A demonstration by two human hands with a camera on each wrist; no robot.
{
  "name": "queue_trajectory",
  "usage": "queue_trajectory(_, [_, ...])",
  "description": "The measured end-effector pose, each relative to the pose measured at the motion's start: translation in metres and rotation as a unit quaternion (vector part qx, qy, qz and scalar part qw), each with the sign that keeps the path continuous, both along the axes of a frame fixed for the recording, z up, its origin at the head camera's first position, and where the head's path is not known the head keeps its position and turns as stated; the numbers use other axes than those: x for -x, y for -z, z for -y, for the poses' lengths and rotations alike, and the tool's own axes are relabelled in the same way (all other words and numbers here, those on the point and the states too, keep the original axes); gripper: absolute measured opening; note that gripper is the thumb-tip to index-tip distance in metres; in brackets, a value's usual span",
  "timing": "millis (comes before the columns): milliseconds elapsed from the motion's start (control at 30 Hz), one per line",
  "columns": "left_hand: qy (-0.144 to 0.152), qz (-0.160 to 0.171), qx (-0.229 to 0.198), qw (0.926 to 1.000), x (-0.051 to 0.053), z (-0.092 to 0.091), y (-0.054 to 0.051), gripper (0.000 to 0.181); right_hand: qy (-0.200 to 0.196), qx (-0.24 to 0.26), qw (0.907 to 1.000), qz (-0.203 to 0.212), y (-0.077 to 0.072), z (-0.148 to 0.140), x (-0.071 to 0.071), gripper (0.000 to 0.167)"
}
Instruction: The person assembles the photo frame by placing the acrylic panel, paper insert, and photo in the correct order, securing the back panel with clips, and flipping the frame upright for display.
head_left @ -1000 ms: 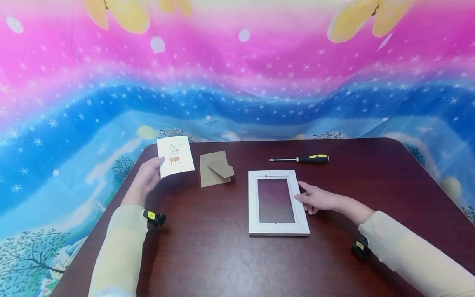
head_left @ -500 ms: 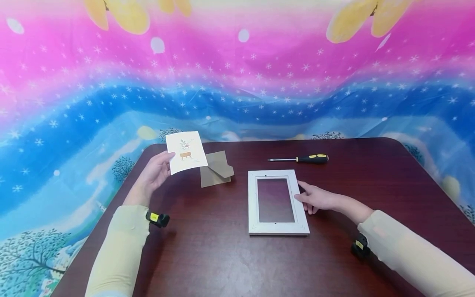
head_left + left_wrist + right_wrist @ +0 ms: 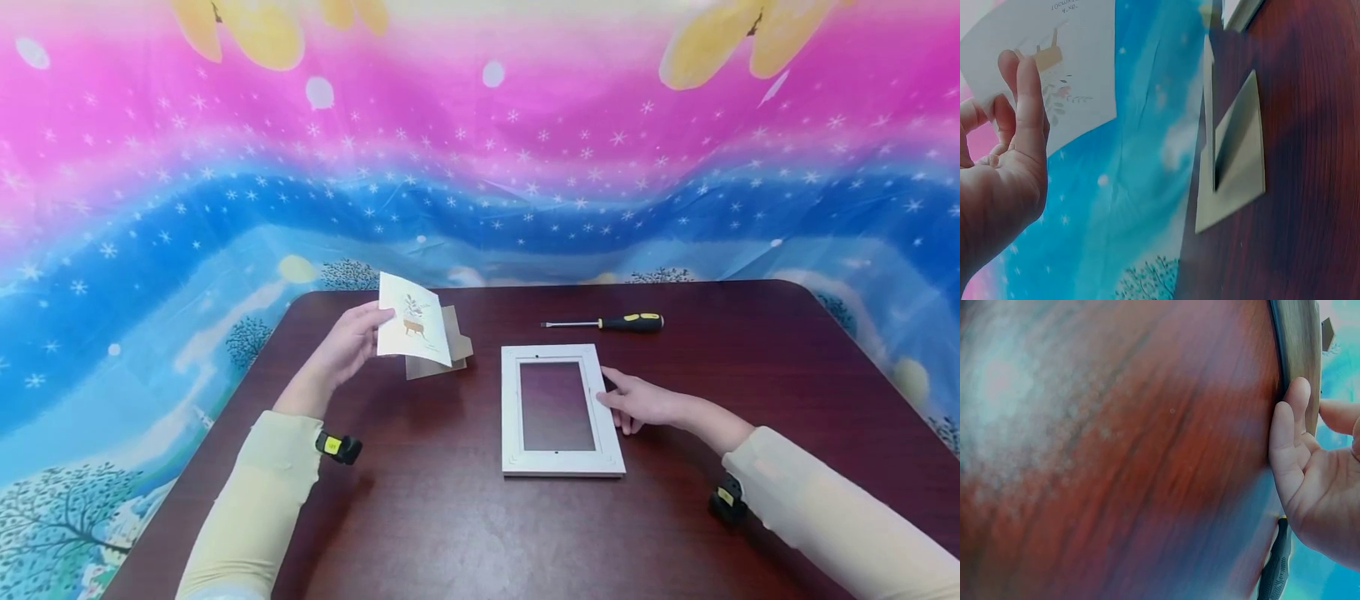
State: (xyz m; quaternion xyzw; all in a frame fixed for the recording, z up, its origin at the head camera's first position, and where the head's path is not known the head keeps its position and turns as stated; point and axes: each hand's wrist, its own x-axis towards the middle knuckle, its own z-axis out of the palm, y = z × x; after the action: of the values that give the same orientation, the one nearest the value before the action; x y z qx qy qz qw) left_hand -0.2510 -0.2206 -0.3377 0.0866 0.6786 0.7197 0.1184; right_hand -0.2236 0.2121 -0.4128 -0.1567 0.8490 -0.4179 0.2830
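Observation:
My left hand (image 3: 347, 343) pinches a white picture card (image 3: 411, 325) by its left edge, thumb on the printed side. The card, with a potted plant drawn on it, is tilted above the table and slightly curved. Partly hidden behind it lies a brown backing board (image 3: 458, 342), whose raised stand flap (image 3: 1235, 134) shows in the left wrist view. A white photo frame (image 3: 511, 417) lies flat to the right. On its right side my right hand (image 3: 651, 402) holds the edge, thumb on top and fingers (image 3: 1283, 434) against the side.
A screwdriver (image 3: 630, 322) with a black and yellow handle lies behind the frame. The dark wooden table (image 3: 450, 542) has a rounded far edge, and a colourful cloth backdrop (image 3: 480, 200) hangs behind it.
My left hand has carried the card rightward, from beside the backing board to in front of it, and turned it. My right hand and the frame have stayed put.

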Motion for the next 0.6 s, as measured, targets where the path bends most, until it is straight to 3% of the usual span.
queue_trajectory(233, [0.036,-0.009,0.065,0.9972,-0.003,-0.022,-0.002,0.042,0.009,0.001,0.9999,-0.004,0.002,0.001,0.001,0.067])
queue_trajectory(433, [0.088,-0.025,0.114,0.9893,-0.003,-0.037,0.001,0.041,0.007,0.0,1.0,-0.003,0.002,0.001,0.0,0.067])
queue_trajectory(600, [0.108,-0.037,0.154,0.9815,-0.004,-0.054,0.001,0.038,0.004,0.0,1.0,0.001,0.001,0.0,0.0,0.068])
